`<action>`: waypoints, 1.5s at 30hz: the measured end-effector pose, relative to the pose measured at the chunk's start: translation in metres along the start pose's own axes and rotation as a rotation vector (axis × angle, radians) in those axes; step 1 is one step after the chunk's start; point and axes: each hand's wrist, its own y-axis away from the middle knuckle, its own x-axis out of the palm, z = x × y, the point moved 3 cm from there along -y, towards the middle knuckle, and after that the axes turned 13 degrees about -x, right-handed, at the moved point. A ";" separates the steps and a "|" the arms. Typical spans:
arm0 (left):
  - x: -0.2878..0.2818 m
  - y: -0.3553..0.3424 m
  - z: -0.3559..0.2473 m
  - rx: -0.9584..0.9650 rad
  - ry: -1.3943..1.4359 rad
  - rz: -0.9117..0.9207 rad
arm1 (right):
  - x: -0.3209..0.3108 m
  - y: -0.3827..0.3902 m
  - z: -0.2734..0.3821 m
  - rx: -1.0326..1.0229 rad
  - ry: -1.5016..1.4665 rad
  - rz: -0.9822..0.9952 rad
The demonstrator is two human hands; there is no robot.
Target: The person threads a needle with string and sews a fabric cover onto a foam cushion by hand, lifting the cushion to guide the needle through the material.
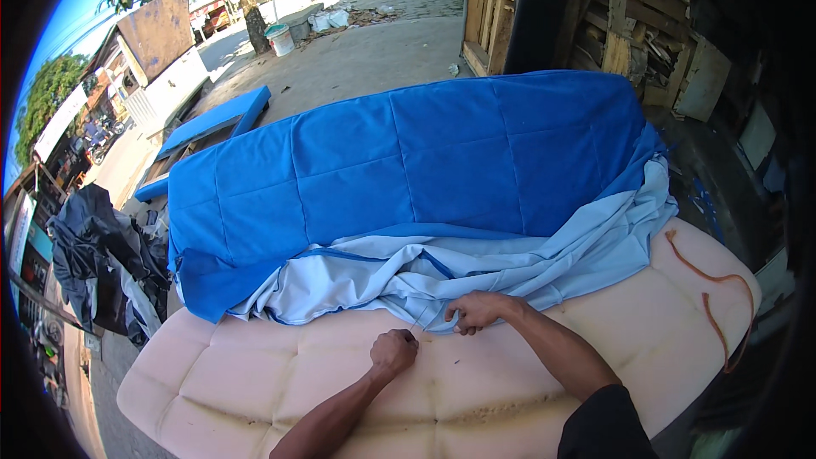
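Note:
My left hand [393, 350] rests on the pale pink tufted foam pad [238, 374] with its fingers closed; what they pinch is too small to name. My right hand [474, 313] is just beyond it to the right, fingers curled at the lower edge of the crumpled light-blue fabric [578, 238]; what it holds is unclear. A fine thread-like line shows between the hands. Behind the fabric stands a long quilted blue cushion or covering [450, 153]. An orange-brown cord [714, 279] lies loosely on the pad's right end.
A blue padded frame [251, 106] lies behind at the left, near a dark crumpled fabric pile [106, 263]. Stacked wooden boards [629, 17] stand at the back right. A tree [246, 0], a white bucket [280, 38] and a street with stalls and parked motorbikes are farther off.

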 end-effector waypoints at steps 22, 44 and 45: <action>-0.032 0.016 0.009 0.166 0.180 0.249 | -0.039 0.226 0.049 0.275 0.181 -0.838; -0.145 0.114 0.012 0.359 0.820 0.401 | 0.014 0.079 0.193 -0.203 0.656 -0.558; -0.150 0.115 0.012 0.346 0.861 0.351 | 0.002 0.100 0.207 -0.197 0.614 -0.647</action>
